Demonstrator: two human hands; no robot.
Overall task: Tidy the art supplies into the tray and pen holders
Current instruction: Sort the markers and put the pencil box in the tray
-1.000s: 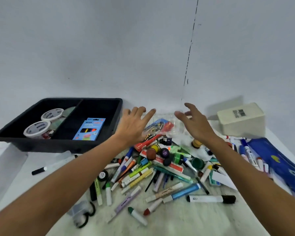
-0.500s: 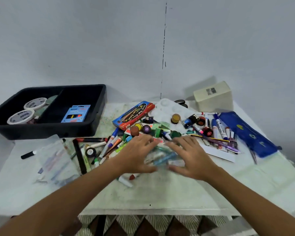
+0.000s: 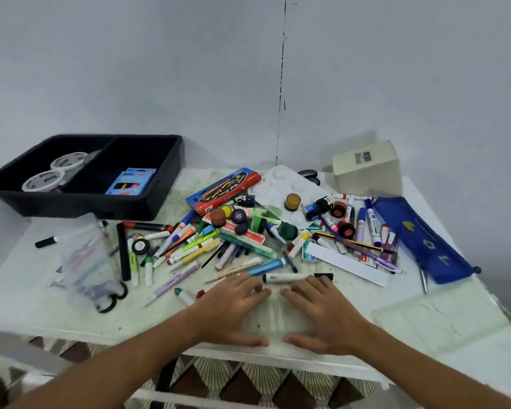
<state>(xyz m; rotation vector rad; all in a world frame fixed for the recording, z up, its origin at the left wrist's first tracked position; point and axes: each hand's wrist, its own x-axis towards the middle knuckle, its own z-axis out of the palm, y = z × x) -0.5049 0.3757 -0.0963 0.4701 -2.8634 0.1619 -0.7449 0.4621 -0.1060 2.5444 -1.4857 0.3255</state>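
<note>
At the near edge of a white, paint-flecked table (image 3: pixel 71 314), a black two-compartment plastic tray (image 3: pixel 148 199) sits back left, a jumble of markers and paint pots (image 3: pixel 219 243) mid-table. Left hand (image 3: pixel 233 311) and right hand (image 3: pixel 325 311) rest flat, fingers straight and together, on a clear plastic container (image 3: pixel 275 317).

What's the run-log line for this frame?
hands: left and right flat on clear plastic item at table front | tray: two tape rolls, blue box | markers: loose
</note>
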